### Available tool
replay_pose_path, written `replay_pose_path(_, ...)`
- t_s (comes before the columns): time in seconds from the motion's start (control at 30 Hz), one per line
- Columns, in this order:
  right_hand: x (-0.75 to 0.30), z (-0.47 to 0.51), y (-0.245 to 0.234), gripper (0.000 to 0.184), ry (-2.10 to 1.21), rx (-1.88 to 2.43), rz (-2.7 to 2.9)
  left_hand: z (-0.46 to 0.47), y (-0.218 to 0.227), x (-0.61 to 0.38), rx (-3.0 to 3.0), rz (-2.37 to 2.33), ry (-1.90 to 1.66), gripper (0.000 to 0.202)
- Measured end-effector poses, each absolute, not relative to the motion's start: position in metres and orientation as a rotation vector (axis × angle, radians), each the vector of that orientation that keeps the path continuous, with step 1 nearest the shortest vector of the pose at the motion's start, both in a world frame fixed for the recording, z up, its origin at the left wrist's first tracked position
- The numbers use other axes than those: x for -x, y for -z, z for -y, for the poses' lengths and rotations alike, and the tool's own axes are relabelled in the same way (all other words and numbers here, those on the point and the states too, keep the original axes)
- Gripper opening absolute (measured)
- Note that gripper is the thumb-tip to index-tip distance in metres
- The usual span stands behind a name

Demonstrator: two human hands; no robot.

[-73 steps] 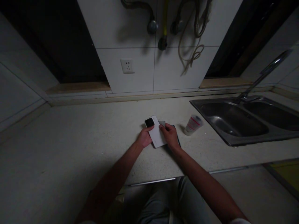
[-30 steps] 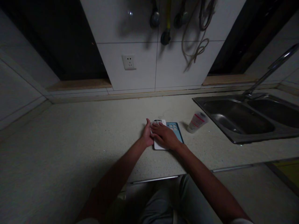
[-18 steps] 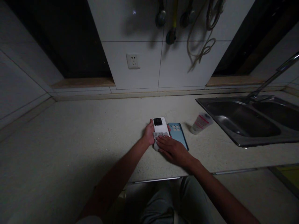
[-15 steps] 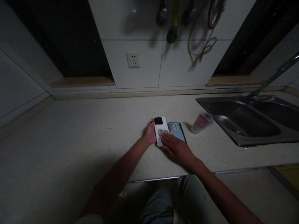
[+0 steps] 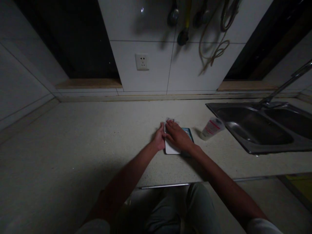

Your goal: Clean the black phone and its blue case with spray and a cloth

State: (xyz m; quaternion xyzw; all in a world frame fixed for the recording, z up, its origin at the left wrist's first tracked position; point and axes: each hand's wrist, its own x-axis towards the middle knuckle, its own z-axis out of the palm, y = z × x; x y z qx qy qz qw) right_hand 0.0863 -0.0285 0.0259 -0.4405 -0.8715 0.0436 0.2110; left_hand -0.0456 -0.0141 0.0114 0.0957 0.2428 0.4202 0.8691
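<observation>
A white smartphone (image 5: 172, 150) lies back up just above the counter, its camera end covered. My left hand (image 5: 159, 139) is closed round its left edge, thumb toward the top. Across its upper half lies my right hand (image 5: 179, 136), pressing a small thin grey cloth (image 5: 169, 120) against the phone's back. Little of the cloth shows beyond my fingertips. Beside the phone on the right, a blue phone case (image 5: 189, 132) with camera cut-outs rests on the counter, partly hidden by my right hand and wrist.
A clear plastic cup (image 5: 211, 129) with red print leans to the right of the case. Farther right, a steel double sink (image 5: 248, 151) with a faucet (image 5: 280, 90) is set into the pale counter (image 5: 97, 130). A socket (image 5: 142, 61) and pipe valves are on the tiled wall behind.
My right hand has slid the cloth up the phone from its lower part to the camera end, covering the camera and baring the lower back. My left hand still holds the phone.
</observation>
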Motion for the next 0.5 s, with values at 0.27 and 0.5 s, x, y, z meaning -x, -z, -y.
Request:
replay_pose_path(0.27, -0.077, 0.077, -0.016, 0.054, -0.077, 0.962, 2.580, 0.008, -0.004, 0.052, -0.172, -0.410, -0.842, 0.087)
replay_pose_path(0.5, -0.108, 0.117, -0.012, 0.042, -0.033, 0.849, 2.565, 0.012, -0.007, 0.051, -0.174, -0.411, -0.894, 0.070)
